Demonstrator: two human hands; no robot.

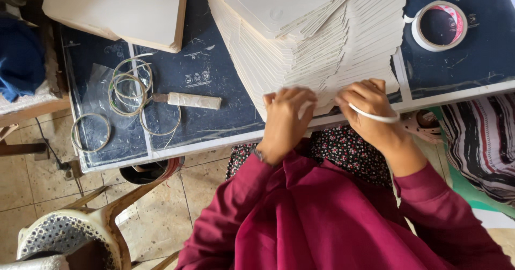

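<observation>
Nearest the camera are maroon sleeves and a dark floral cloth over the lap. The left hand rests at the near edge of the surface, fingers curled down and together onto the lowest sheets of a fanned stack of cream card; whether it pinches a sheet I cannot tell. The right hand sits just beside it on the same near edge of the stack, fingers bent onto the card, and a white band crosses its back toward the wrist; its grip on the card is also hidden by the fingers. The stack spreads from the hands away up the dark blue surface, sheets stepped one over the other.

Left of the hands lies a knife with a tape-wrapped handle, touching a cluster of thin wire rings; one more ring lies apart nearer the left edge. Farther off at the right a roll of tape lies flat. At the far left a second pile of card overhangs the surface. Below, on the tiled floor, stands a perforated chair
</observation>
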